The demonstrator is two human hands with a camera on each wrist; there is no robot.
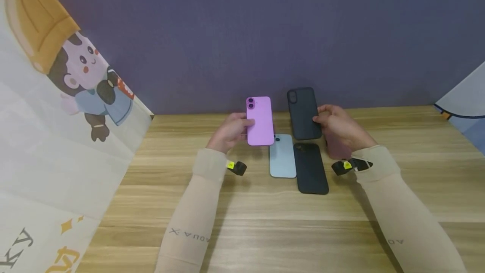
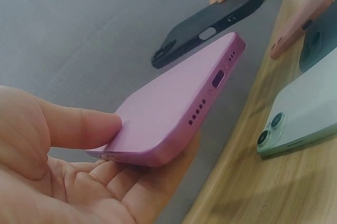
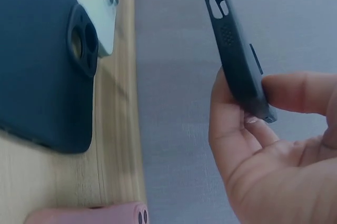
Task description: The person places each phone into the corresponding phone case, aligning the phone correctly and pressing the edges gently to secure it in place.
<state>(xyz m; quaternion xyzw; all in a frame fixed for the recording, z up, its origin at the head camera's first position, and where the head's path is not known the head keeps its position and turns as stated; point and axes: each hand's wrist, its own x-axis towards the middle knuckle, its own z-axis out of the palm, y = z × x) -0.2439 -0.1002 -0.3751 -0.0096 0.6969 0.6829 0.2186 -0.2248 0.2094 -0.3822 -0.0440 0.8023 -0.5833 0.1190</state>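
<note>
I see the left hand pinching a pink smartphone, the right hand pinching a black phone case; both are raised, not yet joined.

The left hand grips a pink phone, the right hand a black phone case.

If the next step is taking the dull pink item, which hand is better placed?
Probably the right hand, nearer the dull pink item but holding a black case; the left hand holds a lilac phone.
</note>
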